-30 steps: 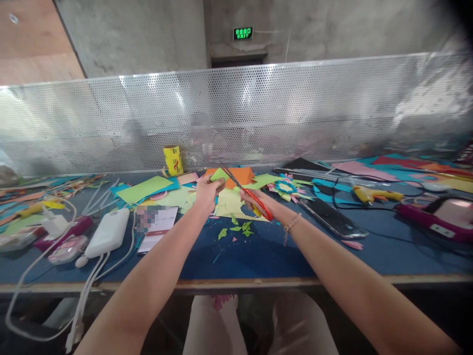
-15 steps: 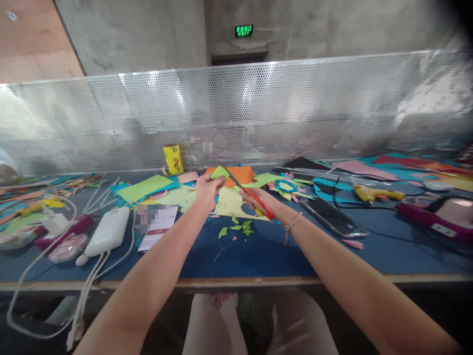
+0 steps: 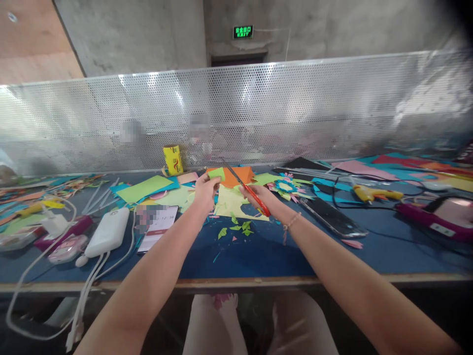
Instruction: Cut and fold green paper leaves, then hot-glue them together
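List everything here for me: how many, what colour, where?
Rectangular exit sign: one, green, on the grey concrete wall
Perforated metal screen: one, silver, behind the flat blue table
Printed packet: one, yellow, near the screen
Paper sheets and scraps: many, mixed colours, across the table
Layered paper flower: one, blue and pink, right of centre
Flat smartphones: two, lit white at left, black at right
Rounded power bank: one, white, left
Thin cables: several, white and black, both sides
Glue gun: one, yellow, right
Boxy units: two, purple, left and right
Small paper piece: one, bright green, centre
Metal scissors: one pair, red handles, centre
Legs: two, pale trousers, below the table
Left hand: one, bare, pinching the green piece
Right hand: one, bare, holding the scissors
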A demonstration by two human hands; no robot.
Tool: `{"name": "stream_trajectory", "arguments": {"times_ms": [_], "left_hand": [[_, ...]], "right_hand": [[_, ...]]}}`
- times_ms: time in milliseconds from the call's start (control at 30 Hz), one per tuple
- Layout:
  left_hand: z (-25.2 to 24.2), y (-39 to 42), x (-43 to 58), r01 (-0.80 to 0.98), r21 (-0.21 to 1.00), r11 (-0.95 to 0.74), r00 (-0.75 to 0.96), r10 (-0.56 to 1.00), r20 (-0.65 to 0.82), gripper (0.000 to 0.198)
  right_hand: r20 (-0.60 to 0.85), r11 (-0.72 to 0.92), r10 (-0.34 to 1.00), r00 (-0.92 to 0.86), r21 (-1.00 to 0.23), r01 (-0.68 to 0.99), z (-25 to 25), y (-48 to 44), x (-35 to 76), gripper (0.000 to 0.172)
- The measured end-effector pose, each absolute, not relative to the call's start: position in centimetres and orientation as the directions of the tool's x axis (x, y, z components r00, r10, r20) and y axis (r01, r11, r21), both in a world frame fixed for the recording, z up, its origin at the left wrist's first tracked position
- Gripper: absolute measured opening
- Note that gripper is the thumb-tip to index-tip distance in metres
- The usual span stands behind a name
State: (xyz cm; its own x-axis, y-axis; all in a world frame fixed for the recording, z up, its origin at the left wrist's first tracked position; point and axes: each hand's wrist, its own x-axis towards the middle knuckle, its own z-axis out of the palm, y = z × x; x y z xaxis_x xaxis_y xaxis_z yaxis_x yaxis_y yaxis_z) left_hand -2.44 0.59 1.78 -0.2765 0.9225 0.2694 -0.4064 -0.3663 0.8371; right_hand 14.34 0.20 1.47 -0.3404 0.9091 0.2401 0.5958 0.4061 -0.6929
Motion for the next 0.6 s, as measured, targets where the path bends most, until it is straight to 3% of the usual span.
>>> {"name": "stream_trajectory", "arguments": {"times_ms": [233,400,600], "left_hand": [[1.9,0.52,-2.46,-0.485,0.805,-0.341,-0.238,0.938,0.254,0.023],[1.8,0.59,-2.43,-0.506,0.794,-0.337,-0.208,0.941,0.268,0.027],[2.07,0.18,-2.25,-0.472,0.819,-0.326,-0.196,0.945,0.263,0.018]], "right_hand": [[0.226,0.45,0.852,-0.473,-0.778,0.439,0.82,0.53,15.16,0.045],[0.194,0.442,0.842,-0.504,-0.783,0.438,0.93,0.24,14.7,0.041],[0.156,0.4,0.857,-0.491,-0.802,0.444,1.18,0.04,14.44,0.039]]}}
